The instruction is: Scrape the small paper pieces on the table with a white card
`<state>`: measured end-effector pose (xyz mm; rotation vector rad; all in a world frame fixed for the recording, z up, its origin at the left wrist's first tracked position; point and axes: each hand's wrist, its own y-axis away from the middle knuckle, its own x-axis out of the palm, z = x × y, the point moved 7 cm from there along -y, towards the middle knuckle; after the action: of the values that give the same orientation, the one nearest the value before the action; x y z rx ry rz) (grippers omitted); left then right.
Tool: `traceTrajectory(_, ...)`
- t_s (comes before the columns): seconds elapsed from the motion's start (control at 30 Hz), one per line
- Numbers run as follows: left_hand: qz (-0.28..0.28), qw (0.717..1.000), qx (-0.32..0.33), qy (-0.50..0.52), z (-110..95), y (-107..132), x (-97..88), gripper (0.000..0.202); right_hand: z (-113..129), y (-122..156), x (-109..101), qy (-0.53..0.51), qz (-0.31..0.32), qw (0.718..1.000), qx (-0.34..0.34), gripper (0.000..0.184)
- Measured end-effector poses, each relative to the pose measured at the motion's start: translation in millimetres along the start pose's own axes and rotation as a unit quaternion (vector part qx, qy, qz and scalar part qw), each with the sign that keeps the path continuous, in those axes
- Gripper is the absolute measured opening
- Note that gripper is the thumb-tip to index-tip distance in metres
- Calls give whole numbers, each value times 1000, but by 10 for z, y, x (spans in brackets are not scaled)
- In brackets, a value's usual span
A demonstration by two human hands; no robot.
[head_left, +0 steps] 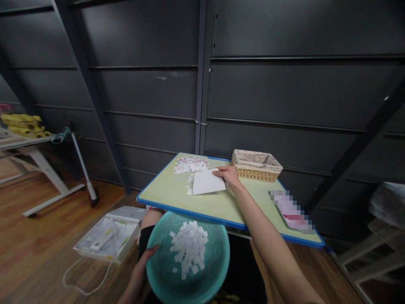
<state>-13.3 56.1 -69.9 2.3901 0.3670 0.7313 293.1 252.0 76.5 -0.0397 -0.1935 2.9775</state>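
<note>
My left hand grips the left rim of a teal plastic basin, held below the near edge of a small green table with a blue border. Several white paper scraps lie heaped in the basin. My right hand reaches over the table and holds a white sheet of card by its right edge, the card resting flat on the tabletop. Just beyond the card lies a pile of small white and pinkish paper scraps near the table's far edge.
A woven basket stands at the table's back right, and a pink and white printed sheet lies near its right front corner. An open white box with a cable sits on the wooden floor at left. Dark metal wall behind.
</note>
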Motion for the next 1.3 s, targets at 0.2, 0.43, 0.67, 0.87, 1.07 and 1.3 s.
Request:
traceTrajectory(0.2, 6, 1000, -8, -24, -3, 19, 22, 38, 11, -5, -50, 54, -9, 998, -13, 25)
traceTrajectory(0.43, 10, 1000, -15, 2, -28, 54, 82, 26, 27, 129, 211, 27, 123, 992, -6, 29)
traceTrajectory(0.67, 20, 1000, -8, 1, -23, 66, 72, 40, 40, 122, 170, -12, 85, 996, 4, 29)
traceTrajectory(0.87, 29, 999, -14, 0, -2, 19, 63, 42, -7, 96, 195, -9, 94, 996, 1, 32)
traceTrajectory(1.07, 30, 999, -16, -2, 30, -26, 26, 41, -62, 84, 230, -23, 85, 996, 11, 34)
traceTrajectory(1.3, 26, 999, -18, 10, 13, 13, 65, 47, -8, 110, 259, -4, 95, 995, 0, 33)
